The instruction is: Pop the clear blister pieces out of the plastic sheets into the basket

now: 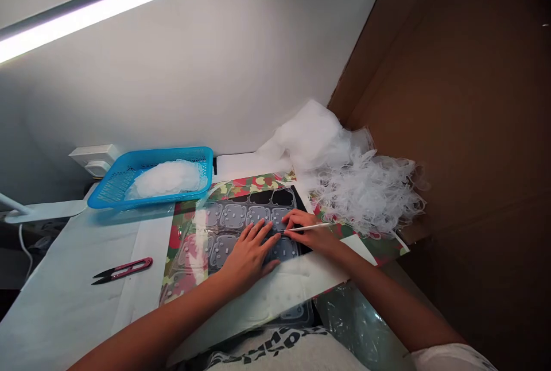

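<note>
My left hand [248,255] lies flat with its fingers spread on a clear plastic sheet [233,216], pressing it against the table. Rows of rounded-square shapes with small raised dots mark this sheet, and part of it lies over a black backing. Close to the left fingertips, my right hand [310,233] pinches a thin white pen-like stick [316,227]. The stick's tip points left at the sheet, near the left index finger; whether it touches cannot be made out. Both palms face down.
A blue plastic basket [101,194] holding white mesh pieces [170,178] stands at the back left. Thread snips [123,270] lie on the left. Tangled white mesh scraps [370,190] pile up at the right, before a brown panel [465,130]. Camouflage-patterned sheeting [176,239] covers the tabletop.
</note>
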A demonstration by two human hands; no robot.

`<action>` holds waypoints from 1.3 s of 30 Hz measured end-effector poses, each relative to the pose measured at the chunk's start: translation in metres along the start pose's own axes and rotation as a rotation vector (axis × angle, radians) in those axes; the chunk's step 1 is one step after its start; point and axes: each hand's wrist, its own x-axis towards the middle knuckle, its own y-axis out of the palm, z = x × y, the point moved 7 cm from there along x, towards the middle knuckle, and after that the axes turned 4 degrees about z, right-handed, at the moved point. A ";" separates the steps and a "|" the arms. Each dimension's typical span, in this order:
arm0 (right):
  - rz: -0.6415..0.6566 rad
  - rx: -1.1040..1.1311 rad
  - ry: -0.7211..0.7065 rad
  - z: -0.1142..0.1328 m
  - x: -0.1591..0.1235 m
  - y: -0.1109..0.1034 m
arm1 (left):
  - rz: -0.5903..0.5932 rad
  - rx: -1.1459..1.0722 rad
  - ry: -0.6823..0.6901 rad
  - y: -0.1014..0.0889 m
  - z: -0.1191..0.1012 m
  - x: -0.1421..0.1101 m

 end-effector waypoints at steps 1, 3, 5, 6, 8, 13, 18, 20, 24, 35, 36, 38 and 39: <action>0.000 -0.002 0.002 0.000 0.001 0.000 | 0.004 0.005 0.000 0.001 0.000 0.000; 0.006 -0.016 -0.004 0.000 0.002 0.000 | 0.027 0.012 -0.001 0.003 0.001 -0.001; 0.015 -0.037 -0.025 0.000 0.003 0.000 | 0.037 0.008 -0.003 0.004 0.002 -0.002; 0.021 -0.044 -0.038 0.000 0.003 0.001 | 0.033 0.003 -0.004 0.004 0.002 -0.002; 0.037 -0.050 -0.052 -0.002 0.003 0.002 | 0.021 -0.007 -0.005 0.004 0.002 -0.002; 0.007 -0.169 -0.140 -0.002 0.000 0.014 | 0.008 -0.026 -0.021 0.006 0.003 -0.002; -0.308 -0.128 0.039 -0.021 -0.002 -0.020 | -0.001 -0.027 -0.033 0.008 0.002 -0.003; -0.559 -0.096 0.229 -0.037 -0.011 -0.053 | 0.020 -0.045 -0.045 0.006 0.003 -0.004; -0.752 0.061 0.336 -0.050 -0.021 -0.083 | 0.072 -0.191 -0.061 -0.009 0.010 0.003; -0.242 0.399 0.167 0.005 0.005 -0.031 | 0.112 -1.239 -0.465 0.003 0.054 0.086; -0.260 0.466 0.191 -0.001 0.008 -0.034 | 0.082 -1.204 -0.451 0.004 0.055 0.087; -0.311 0.578 0.248 -0.015 0.014 -0.040 | 0.019 -1.141 -0.418 0.005 0.055 0.085; -0.297 0.613 0.273 -0.022 0.018 -0.041 | -0.009 -1.111 -0.399 0.004 0.055 0.083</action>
